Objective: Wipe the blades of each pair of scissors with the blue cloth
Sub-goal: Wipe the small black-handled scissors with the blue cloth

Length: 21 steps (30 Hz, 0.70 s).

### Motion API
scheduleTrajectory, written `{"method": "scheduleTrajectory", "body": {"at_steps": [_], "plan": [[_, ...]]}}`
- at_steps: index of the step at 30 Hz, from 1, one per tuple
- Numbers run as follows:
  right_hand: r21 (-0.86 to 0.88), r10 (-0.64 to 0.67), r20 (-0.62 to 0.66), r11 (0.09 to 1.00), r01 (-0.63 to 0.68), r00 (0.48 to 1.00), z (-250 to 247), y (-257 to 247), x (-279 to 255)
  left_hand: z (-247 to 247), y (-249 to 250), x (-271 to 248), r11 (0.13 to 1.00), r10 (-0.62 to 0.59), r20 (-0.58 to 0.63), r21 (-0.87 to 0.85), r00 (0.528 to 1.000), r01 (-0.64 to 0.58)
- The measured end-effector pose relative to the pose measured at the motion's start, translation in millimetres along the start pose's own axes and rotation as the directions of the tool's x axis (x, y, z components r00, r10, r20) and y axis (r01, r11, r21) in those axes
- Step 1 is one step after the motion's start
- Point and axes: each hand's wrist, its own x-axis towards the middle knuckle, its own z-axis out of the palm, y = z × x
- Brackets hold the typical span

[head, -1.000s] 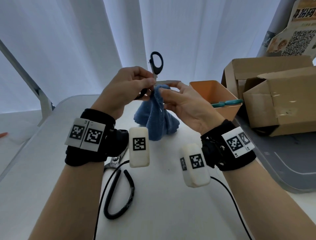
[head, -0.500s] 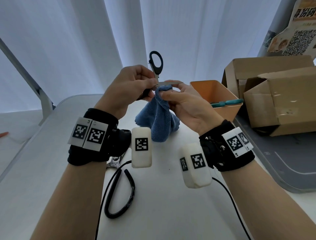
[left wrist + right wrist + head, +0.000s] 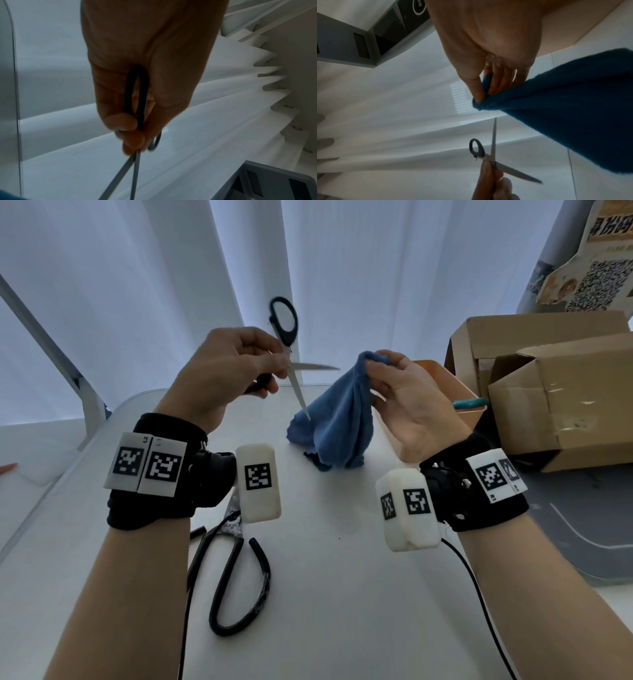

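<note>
My left hand (image 3: 236,371) grips black-handled scissors (image 3: 291,354) near the pivot, held up above the table with the blades spread wide. One blade points right, the other points down toward the blue cloth (image 3: 339,419). The left wrist view shows a black handle loop (image 3: 136,97) inside my curled fingers. My right hand (image 3: 394,385) pinches the top of the cloth, which hangs down to the table, apart from the blades. In the right wrist view the cloth (image 3: 565,115) is pinched between thumb and fingers, with the scissors (image 3: 493,158) below it.
A larger pair of black-handled scissors (image 3: 236,570) lies on the white table (image 3: 342,594) near my left wrist. An orange bin (image 3: 442,385) holding teal-handled scissors (image 3: 471,403) stands at the right, beside cardboard boxes (image 3: 561,398). A grey tray (image 3: 565,529) lies at the right edge.
The cloth was wrapped around a blade at the pivot; my right hand has pulled it off to the right. The blades now stand bare and spread wide.
</note>
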Motion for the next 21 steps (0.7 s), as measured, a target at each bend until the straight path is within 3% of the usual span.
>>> {"method": "scheduleTrajectory", "body": {"at_steps": [3, 8, 12, 21], "plan": [[-0.001, -0.019, 0.096, 1.0, 0.019, 0.995, 1.9, -2.4, -2.9, -0.4, 1.2, -4.4, 0.997, -0.024, 0.126, 0.079, 0.992, 0.014], [-0.304, 0.069, 0.299, 0.952, 0.026, 0.952, 13.8, 0.4, -12.7, 4.8, 4.4, -6.6, 0.99, -0.031, 0.21, 0.144, 0.977, 0.0], [-0.442, 0.059, 0.267, 0.894, 0.068, 0.962, 22.2, 7.6, -15.2, 12.9, 4.6, -5.2, 0.984, -0.023, 0.217, 0.178, 0.976, -0.016], [-0.511, 0.076, 0.264, 0.857, 0.073, 0.962, 22.1, 6.4, -16.2, 17.9, 2.2, -3.6, 0.982, -0.009, 0.21, 0.188, 0.978, -0.031]]}}
